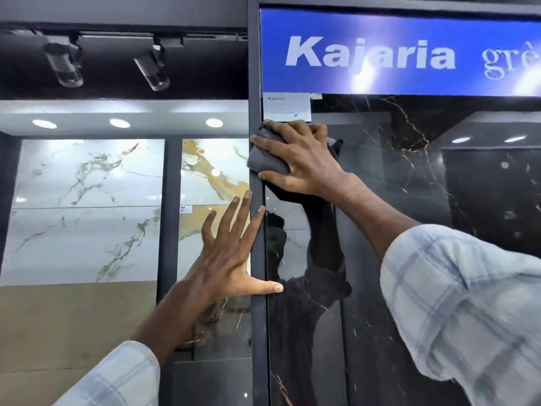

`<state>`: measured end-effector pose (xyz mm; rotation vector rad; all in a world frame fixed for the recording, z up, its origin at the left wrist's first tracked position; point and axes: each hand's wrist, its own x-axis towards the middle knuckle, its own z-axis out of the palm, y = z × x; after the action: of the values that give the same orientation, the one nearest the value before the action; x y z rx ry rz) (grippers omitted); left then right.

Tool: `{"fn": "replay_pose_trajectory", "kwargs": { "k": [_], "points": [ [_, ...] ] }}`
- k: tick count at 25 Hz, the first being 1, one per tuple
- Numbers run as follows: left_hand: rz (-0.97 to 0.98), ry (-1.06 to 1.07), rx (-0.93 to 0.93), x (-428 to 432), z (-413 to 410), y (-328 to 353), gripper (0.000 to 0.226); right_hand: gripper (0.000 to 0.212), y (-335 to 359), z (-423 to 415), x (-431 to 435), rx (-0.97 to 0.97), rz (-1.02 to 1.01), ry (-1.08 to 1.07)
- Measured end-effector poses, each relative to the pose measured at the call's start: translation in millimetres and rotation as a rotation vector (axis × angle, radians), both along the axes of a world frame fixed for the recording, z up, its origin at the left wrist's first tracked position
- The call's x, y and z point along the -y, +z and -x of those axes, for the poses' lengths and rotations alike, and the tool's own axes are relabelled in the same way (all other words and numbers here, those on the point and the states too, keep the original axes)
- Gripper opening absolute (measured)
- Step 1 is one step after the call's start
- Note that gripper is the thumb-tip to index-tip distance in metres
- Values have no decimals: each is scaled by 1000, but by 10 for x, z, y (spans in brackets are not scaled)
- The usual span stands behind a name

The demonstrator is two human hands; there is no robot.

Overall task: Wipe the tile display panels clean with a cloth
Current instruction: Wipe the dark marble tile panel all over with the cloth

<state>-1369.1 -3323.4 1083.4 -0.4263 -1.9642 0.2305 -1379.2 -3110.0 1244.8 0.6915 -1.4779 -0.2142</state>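
A glossy black marble tile panel (409,230) with gold veins fills the right half of the head view. My right hand (298,159) presses a folded grey cloth (268,161) flat against the panel's top left corner, just under a white label (287,108). Its fingers spread over the cloth, which sticks out past them at the left. My left hand (231,253) lies lower, fingers straight and spread, against the panel's dark frame edge (259,332), with the thumb reaching onto the black tile.
A blue "Kajaria" sign (380,54) runs above the black panel. Left of the frame stand white marble panels (87,212) and one with orange veins (213,171). Two track spotlights (152,71) hang from the dark ceiling.
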Motion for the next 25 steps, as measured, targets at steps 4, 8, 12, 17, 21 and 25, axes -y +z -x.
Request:
{"fn": "replay_pose_trajectory", "kwargs": {
  "k": [4,8,12,17,21,25],
  "points": [
    [-5,-75,-23,-10,38,-3,145,72,54,27,-47,-36,4,-25],
    [5,-52,-31,-32,60,47,148,69,47,38,-647,-40,47,-40],
    [4,-55,-45,-37,71,67,147,72,-115,77,-656,29,419,-6],
    [-12,-150,-14,-46,64,26,144,70,-372,38,-327,-79,-229,-80],
    [-23,-166,4,-41,58,-20,141,73,-346,64,-494,76,477,-4],
    [-55,-253,1,-68,71,-64,137,70,-776,31,-338,-71,-86,-106]
  ]
}}
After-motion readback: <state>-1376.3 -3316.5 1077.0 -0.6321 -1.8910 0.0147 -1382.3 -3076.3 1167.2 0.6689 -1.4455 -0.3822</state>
